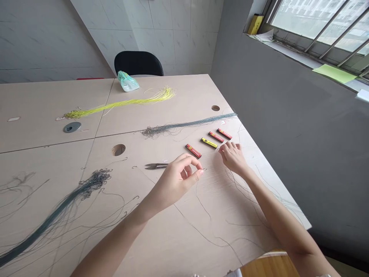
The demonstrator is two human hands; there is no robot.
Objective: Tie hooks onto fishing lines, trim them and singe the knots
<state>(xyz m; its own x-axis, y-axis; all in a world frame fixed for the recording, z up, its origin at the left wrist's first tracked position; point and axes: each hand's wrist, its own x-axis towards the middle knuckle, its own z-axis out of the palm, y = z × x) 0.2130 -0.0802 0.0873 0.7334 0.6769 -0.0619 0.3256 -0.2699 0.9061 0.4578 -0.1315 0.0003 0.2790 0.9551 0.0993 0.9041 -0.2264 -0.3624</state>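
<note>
My left hand [184,175] is raised over the table with thumb and forefinger pinched on a small fish hook [205,169], from which a thin line seems to hang. Just beyond its wrist lie dark thread snips [155,166], partly covered by the hand. My right hand [233,157] is low at the table, fingertips pinched together at a tiny hook-like end; exactly what they grip is too small to be sure. Close to the fingers lie a yellow packet [209,143] and red packets [193,151]. Loose lines trail beneath the right forearm.
A thick bundle of dark lines with hooks [95,182] lies at left. Farther back are a blue-grey bundle [190,124], a yellow-green bundle [123,103] and a plastic bag [127,81]. The table has cable holes [118,150]; a black chair [138,63] stands behind it.
</note>
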